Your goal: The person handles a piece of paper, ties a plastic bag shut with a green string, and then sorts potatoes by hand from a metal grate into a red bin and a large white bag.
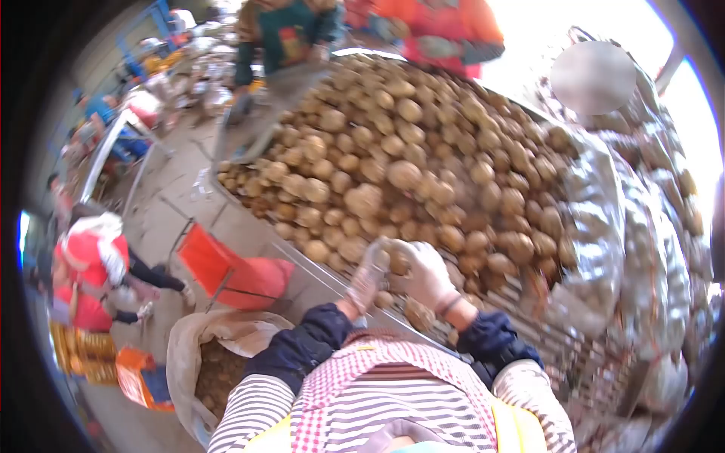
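Note:
A large heap of round brown potatoes point(362, 200) lies on a metal-edged sorting table point(302, 260). Both hands are gloved in pale material and sit close together at the near edge of the heap. My left hand point(368, 278) has its fingers closed, bent toward a brown potato point(397, 262) between the two hands. My right hand point(427, 276) curls around the other side of that same potato. A few more potatoes lie just below the hands, near the table's edge.
At the lower left stands an open white sack point(181, 362) with potatoes inside, beside a red chair point(208, 260). Full mesh sacks point(649, 249) are stacked at the right. Two people point(291, 34) point(445, 38) stand across the table; others are at far left. A slatted rack point(581, 362) lies at lower right.

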`<state>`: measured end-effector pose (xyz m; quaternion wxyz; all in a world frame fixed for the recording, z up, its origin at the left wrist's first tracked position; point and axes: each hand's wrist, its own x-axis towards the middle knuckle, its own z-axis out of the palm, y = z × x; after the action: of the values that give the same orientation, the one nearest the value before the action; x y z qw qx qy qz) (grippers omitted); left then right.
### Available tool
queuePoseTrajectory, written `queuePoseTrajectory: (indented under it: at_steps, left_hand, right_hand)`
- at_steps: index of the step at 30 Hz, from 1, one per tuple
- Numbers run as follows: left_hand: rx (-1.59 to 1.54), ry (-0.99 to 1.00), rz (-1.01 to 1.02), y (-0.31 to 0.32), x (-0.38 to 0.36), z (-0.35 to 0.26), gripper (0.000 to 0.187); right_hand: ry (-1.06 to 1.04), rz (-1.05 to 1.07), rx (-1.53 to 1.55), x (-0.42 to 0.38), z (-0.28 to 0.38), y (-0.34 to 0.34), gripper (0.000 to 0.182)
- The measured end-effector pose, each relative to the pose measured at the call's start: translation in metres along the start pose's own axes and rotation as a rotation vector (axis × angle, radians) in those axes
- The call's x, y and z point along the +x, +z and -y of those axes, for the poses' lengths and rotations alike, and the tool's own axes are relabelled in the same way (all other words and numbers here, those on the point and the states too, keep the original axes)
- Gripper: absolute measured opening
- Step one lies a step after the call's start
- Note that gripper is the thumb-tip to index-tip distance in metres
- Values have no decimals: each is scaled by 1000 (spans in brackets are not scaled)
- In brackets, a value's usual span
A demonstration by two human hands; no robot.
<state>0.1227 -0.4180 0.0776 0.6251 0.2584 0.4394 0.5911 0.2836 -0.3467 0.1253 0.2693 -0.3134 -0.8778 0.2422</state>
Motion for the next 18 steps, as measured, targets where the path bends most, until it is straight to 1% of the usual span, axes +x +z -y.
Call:
queuePoseTrajectory:
  at_steps: [1,3,4,5,6,7,9,11,12,14,15,17,18]
  left_hand:
    - [-237,-151,62,-4,2,6,66]
    - [-402,-300,63,-3,-3,-2,56]
    - [-406,-319,67,-16,-4,1,56]
    - [-366,-298,35,-34,-4,7,49]
    - [-325,-273,3,-51,-4,11,43]
    - [-330,-287,2,-67,-3,13,43]
    - [-717,-348,45,-90,-1,17,39]
    - [-766,-363,62,-90,-2,13,37]
    - [-812,-371,82,-88,-1,9,35]
    - [-788,-392,98,-82,1,6,35]
    - [-761,-413,110,-80,2,4,34]
    - [-742,-421,89,-77,5,2,35]
    - [-712,-420,76,-75,6,0,35]
  right_hand:
    - [-16,46,20,-2,3,2,70]
    - [40,194,33,-11,1,9,71]
    - [-20,166,82,-18,-7,9,66]
    - [-1,170,84,-23,-12,0,66]
    - [-64,83,-50,-26,-20,-15,64]
    - [-130,-2,-184,-29,-31,-29,62]
    - [12,-140,-274,-36,-66,-46,61]
    - [165,-292,-346,-36,-98,-53,65]
    - [200,-269,-379,-32,-107,-57,67]
    - [227,-249,-403,-12,-117,-50,68]
    - [256,-230,-422,3,-120,-44,69]
    - [246,-228,-441,35,-126,-23,68]
    - [281,-350,-237,53,-122,-14,65]
